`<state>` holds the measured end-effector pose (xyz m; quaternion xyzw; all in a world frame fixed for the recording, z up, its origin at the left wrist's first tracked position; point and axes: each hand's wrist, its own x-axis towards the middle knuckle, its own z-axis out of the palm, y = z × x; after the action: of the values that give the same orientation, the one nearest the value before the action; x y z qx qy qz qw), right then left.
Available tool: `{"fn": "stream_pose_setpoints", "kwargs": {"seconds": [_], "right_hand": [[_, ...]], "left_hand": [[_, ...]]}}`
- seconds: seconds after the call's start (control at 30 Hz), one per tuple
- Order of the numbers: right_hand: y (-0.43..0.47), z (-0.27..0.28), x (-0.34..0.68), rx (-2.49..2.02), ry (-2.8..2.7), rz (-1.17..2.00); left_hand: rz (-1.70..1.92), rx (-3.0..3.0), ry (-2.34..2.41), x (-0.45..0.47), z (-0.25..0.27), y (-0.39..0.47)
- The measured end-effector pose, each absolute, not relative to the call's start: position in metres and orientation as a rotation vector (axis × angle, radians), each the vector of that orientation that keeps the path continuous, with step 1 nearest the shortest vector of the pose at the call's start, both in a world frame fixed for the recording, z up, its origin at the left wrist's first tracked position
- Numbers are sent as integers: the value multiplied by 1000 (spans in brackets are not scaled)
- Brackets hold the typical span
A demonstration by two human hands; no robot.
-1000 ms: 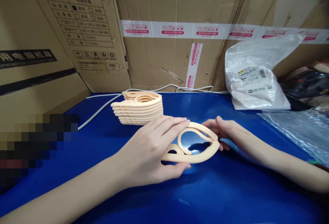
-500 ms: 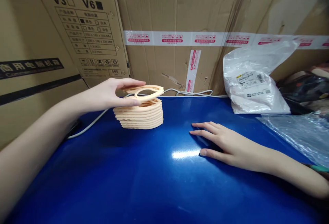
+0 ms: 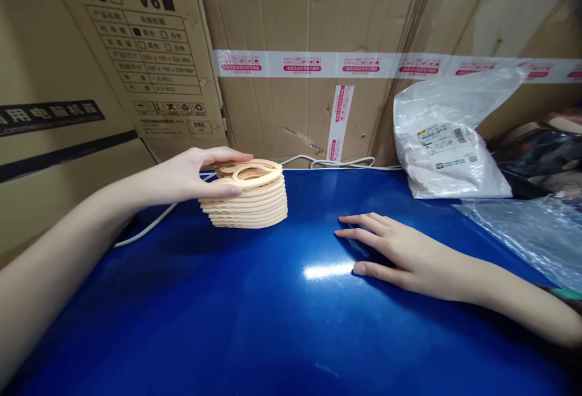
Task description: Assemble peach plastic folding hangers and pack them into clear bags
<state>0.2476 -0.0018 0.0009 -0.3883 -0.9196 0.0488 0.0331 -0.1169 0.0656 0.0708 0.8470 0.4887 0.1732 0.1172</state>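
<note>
On the blue tabletop (image 3: 227, 311), left of the middle, stands a neat stack of thin cream-coloured pieces (image 3: 254, 208), lying flat one on another. The top piece (image 3: 268, 176) has an oval opening and lies at a slight tilt on the stack or just over it. My left hand (image 3: 191, 171) grips this piece by its left end, thumb at the near edge and fingers at the far edge. Well to the right, my right hand (image 3: 400, 253) rests palm down on the table, fingers spread, touching no piece. What kind of objects these are, I cannot tell.
Printed cardboard boxes (image 3: 154, 80) wall in the left side and the back (image 3: 273, 111). A white cable (image 3: 350, 162) runs along the rear edge. At the back right stand a white labelled plastic bag (image 3: 450, 153) and clear plastic film (image 3: 513, 232).
My left hand has lowered the top cream piece onto or nearly onto the stack, so the gap beneath it has closed. My right hand has stayed put. The view has shifted slightly.
</note>
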Motion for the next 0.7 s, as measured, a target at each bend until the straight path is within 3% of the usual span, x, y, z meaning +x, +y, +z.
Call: {"fn": "stream_pose_setpoints", "kwargs": {"seconds": [0.7], "right_hand": [[-4,2,248,-1191,-2817,160]], "left_hand": [[467,2495,1387,-113,68,65]]}}
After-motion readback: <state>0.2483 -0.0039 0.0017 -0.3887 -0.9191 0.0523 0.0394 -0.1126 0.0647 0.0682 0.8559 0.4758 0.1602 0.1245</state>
